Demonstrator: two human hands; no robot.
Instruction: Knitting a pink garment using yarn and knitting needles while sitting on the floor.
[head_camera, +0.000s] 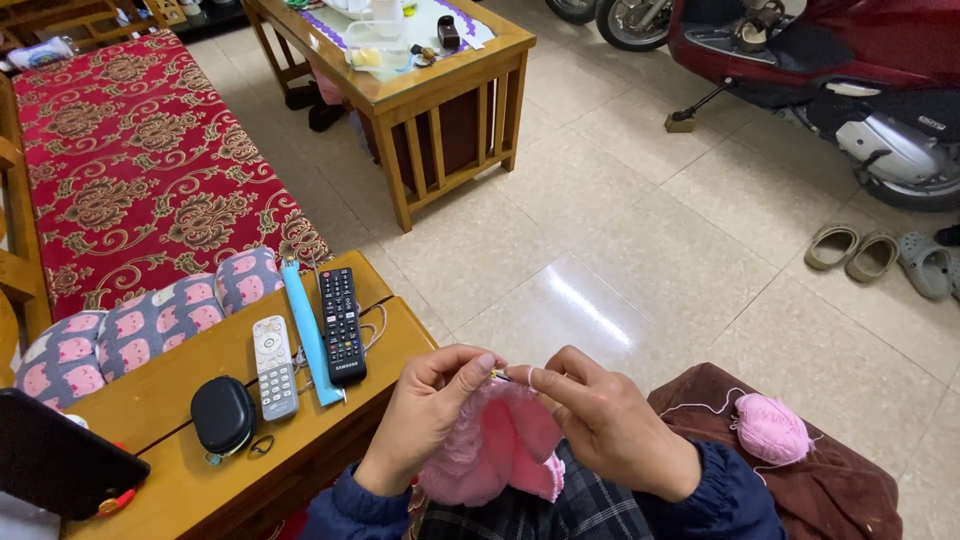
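- Knitted piece is showing soft pink.
- Yarn ball is showing matching pink, lying on a dark brown cloth.
- Sofa cushion is showing red with a cream floral pattern.
- Remote is showing black; second remote silver-grey.
- Scooter is showing dark red.

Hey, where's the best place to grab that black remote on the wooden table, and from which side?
Probably across the long edges of the black remote, near its middle, from above. It lies flat, buttons up; the blue tube lies close along one edge, so fingers fit tighter there.
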